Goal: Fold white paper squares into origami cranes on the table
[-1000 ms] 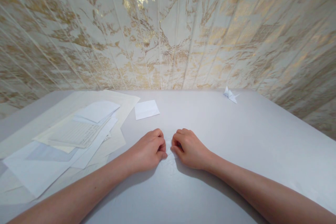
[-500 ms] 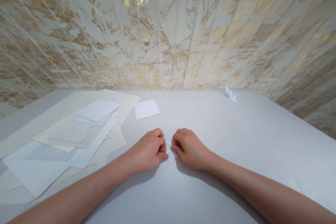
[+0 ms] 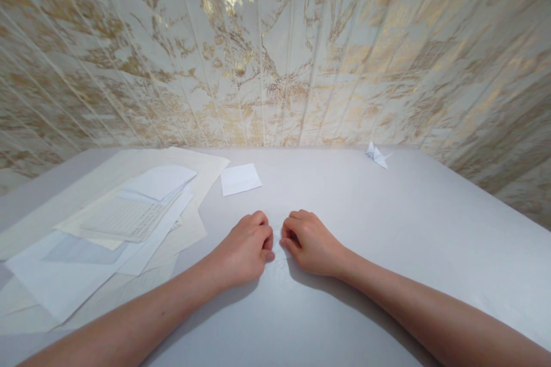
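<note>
My left hand [image 3: 249, 248] and my right hand [image 3: 312, 242] face each other low over the middle of the table, a narrow gap between them. Both have curled fingers with thumb and forefinger pinched. Between the fingertips a bit of small white folded paper [image 3: 276, 237] shows; most of it is hidden by the fingers, so its shape cannot be made out. Beyond my left hand lies a flat white rectangle of paper [image 3: 241, 179]. A folded white paper crane [image 3: 377, 156] rests at the back right.
On the left, overlapping sheets spread out: large cream paper [image 3: 205, 161], white sheets [image 3: 38, 275] and a page with printed lines [image 3: 124, 218]. The pale table [image 3: 408, 223] ends at a wall [image 3: 275, 92] with gold-patterned covering.
My left hand has shifted very slightly, its thumb drawing back a little from the gap. My right hand stays almost where it was.
</note>
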Available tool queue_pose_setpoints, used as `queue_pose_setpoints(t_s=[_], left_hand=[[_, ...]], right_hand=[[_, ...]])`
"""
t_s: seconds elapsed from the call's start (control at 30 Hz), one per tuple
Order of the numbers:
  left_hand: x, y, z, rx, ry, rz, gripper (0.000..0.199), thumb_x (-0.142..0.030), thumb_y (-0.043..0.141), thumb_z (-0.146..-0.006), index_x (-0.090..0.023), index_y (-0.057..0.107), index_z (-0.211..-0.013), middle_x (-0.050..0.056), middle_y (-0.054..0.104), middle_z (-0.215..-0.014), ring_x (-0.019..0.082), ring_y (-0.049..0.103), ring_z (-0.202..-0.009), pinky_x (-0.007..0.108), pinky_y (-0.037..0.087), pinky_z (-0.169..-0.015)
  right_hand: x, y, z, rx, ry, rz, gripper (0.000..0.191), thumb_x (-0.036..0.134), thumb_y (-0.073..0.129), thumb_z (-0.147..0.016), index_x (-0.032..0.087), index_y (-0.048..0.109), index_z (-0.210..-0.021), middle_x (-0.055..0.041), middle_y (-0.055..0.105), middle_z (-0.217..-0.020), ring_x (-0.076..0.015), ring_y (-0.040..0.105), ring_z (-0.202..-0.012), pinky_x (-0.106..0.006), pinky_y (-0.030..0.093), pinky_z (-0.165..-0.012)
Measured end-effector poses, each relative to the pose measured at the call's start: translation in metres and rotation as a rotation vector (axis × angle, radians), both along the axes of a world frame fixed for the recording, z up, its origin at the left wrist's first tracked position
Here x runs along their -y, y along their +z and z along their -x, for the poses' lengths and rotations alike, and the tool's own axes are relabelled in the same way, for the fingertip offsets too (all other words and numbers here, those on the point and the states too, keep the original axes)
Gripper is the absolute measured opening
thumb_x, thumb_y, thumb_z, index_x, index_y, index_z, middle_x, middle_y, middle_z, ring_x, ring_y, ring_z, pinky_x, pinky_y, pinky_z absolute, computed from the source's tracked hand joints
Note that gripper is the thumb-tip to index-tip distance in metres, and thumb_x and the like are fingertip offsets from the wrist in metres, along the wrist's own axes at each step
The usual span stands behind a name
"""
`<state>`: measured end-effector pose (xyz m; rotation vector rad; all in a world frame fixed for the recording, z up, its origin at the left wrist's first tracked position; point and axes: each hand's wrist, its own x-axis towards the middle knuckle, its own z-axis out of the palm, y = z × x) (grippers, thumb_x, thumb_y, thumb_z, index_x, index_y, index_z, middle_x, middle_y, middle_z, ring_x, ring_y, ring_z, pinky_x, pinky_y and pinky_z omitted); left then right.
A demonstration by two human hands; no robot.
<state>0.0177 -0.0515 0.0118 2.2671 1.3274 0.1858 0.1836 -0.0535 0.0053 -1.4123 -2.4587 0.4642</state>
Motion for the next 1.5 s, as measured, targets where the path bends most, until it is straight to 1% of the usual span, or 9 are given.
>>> queue_pose_setpoints(t_s=[0.53, 0.6, 0.7, 0.77, 0.9, 1.1, 1.3, 1.4, 1.5], left_hand=[[0.0079, 0.0009, -0.0048, -0.055, -0.007, -0.081, 0.007, -0.015, 0.049, -0.073, -0.018, 0.049, -0.067, 0.005, 0.050, -0.083, 0.020, 0.049, -0.083, 0.034, 0.039, -0.075], [0.0071, 0.0006, -0.0044, -0.047, 0.002, -0.079, 0.006, -0.014, 0.051, -0.072, -0.019, 0.048, -0.069, 0.004, 0.051, -0.083, 0.020, 0.049, -0.083, 0.034, 0.039, -0.076], [0.0066, -0.0003, -0.0041, -0.053, 0.021, -0.085, 0.008, -0.014, 0.052, -0.072, -0.019, 0.046, -0.074, 0.004, 0.052, -0.084, 0.021, 0.049, -0.084, 0.034, 0.039, -0.076], [0.0065, -0.0011, -0.0039, -0.051, 0.032, -0.100, 0.011, -0.015, 0.053, -0.072, -0.019, 0.045, -0.077, 0.004, 0.052, -0.085, 0.021, 0.049, -0.084, 0.034, 0.039, -0.076], [0.0064, -0.0018, -0.0035, -0.050, 0.044, -0.102, 0.016, -0.015, 0.054, -0.071, -0.020, 0.042, -0.080, 0.004, 0.053, -0.086, 0.021, 0.049, -0.085, 0.034, 0.039, -0.076], [0.0070, 0.0010, -0.0028, -0.052, 0.025, -0.078, 0.014, -0.015, 0.053, -0.072, -0.020, 0.042, -0.079, 0.003, 0.052, -0.086, 0.020, 0.048, -0.085, 0.035, 0.038, -0.078], [0.0069, 0.0030, -0.0024, -0.034, 0.023, -0.043, 0.009, -0.015, 0.052, -0.073, -0.019, 0.047, -0.079, 0.003, 0.051, -0.090, 0.020, 0.048, -0.089, 0.035, 0.038, -0.081], [0.0066, 0.0026, -0.0026, -0.039, 0.018, -0.044, 0.009, -0.015, 0.052, -0.073, -0.019, 0.048, -0.079, 0.003, 0.051, -0.089, 0.020, 0.048, -0.089, 0.034, 0.038, -0.082], [0.0060, 0.0012, -0.0025, -0.050, 0.012, -0.060, 0.008, -0.015, 0.052, -0.073, -0.020, 0.047, -0.078, 0.003, 0.051, -0.089, 0.021, 0.048, -0.089, 0.035, 0.037, -0.081]], right_hand=[[0.0018, -0.0009, -0.0002, -0.049, -0.013, -0.009, 0.008, 0.010, 0.053, -0.073, 0.016, 0.055, -0.068, -0.0012, 0.055, -0.068, -0.0144, 0.048, -0.070, -0.026, 0.033, -0.067], [0.0032, -0.0006, 0.0003, -0.083, -0.033, 0.008, 0.007, 0.010, 0.053, -0.073, 0.016, 0.055, -0.071, -0.0003, 0.055, -0.068, -0.0141, 0.048, -0.069, -0.026, 0.033, -0.067], [0.0064, -0.0015, 0.0033, -0.096, -0.106, 0.028, 0.003, 0.017, 0.057, -0.075, 0.016, 0.055, -0.075, -0.0002, 0.056, -0.070, -0.0150, 0.048, -0.071, -0.027, 0.032, -0.068], [0.0087, -0.0030, 0.0055, -0.082, -0.147, 0.010, 0.009, 0.022, 0.060, -0.075, 0.016, 0.054, -0.077, -0.0014, 0.057, -0.075, -0.0166, 0.048, -0.075, -0.029, 0.031, -0.070], [0.0098, -0.0058, 0.0070, -0.056, -0.169, -0.006, 0.010, 0.020, 0.061, -0.074, 0.016, 0.053, -0.078, -0.0020, 0.057, -0.078, -0.0169, 0.047, -0.077, -0.029, 0.029, -0.070], [0.0037, -0.0043, 0.0039, -0.049, -0.149, 0.012, 0.006, 0.012, 0.058, -0.074, 0.017, 0.054, -0.074, -0.0002, 0.054, -0.071, -0.0149, 0.046, -0.073, -0.027, 0.027, -0.067], [0.0023, -0.0046, -0.0014, -0.162, -0.106, 0.032, 0.012, 0.006, 0.054, -0.072, 0.017, 0.057, -0.073, 0.0023, 0.055, -0.065, -0.0131, 0.047, -0.068, -0.026, 0.028, -0.067], [0.0029, -0.0067, -0.0009, -0.187, -0.090, 0.002, 0.010, 0.009, 0.054, -0.076, 0.018, 0.059, -0.075, 0.0022, 0.057, -0.066, -0.0130, 0.048, -0.070, -0.026, 0.028, -0.068], [0.0037, -0.0074, 0.0024, -0.134, -0.097, -0.014, 0.007, 0.020, 0.055, -0.081, 0.017, 0.058, -0.075, 0.0011, 0.058, -0.067, -0.0140, 0.048, -0.070, -0.027, 0.028, -0.068]])
